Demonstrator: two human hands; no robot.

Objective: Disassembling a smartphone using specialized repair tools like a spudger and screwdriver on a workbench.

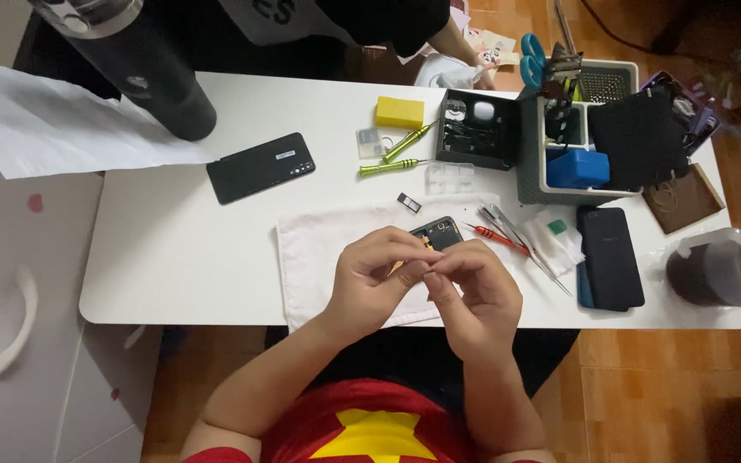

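a: far left of the white table [165, 257], a tall dark bottle [143, 64] stands upright. just right of it a black phone [261, 167] lies back up, well apart from the hands, likely parked out of the way.

b: centre?

a: a white cloth [319, 249] covers the near edge, probably to catch small parts. left hand [375, 274] and right hand [473, 287] meet over it, fingertips pressed together, pinching a small orange piece [426, 246]; too small to tell what it is. held up close, likely for fine work.

b: and the device?

a: an opened phone [439, 233] lies on the cloth just behind the fingers, partly hidden by them. dark, inner parts exposed.

b: right side?

a: green screwdrivers [405, 153] and a yellow block [400, 112] behind; a red-handled tool [497, 238] and tweezers [521, 240] just right of the cloth, within reach. then a grey organiser [563, 137] and a dark phone [611, 257] lying flat.
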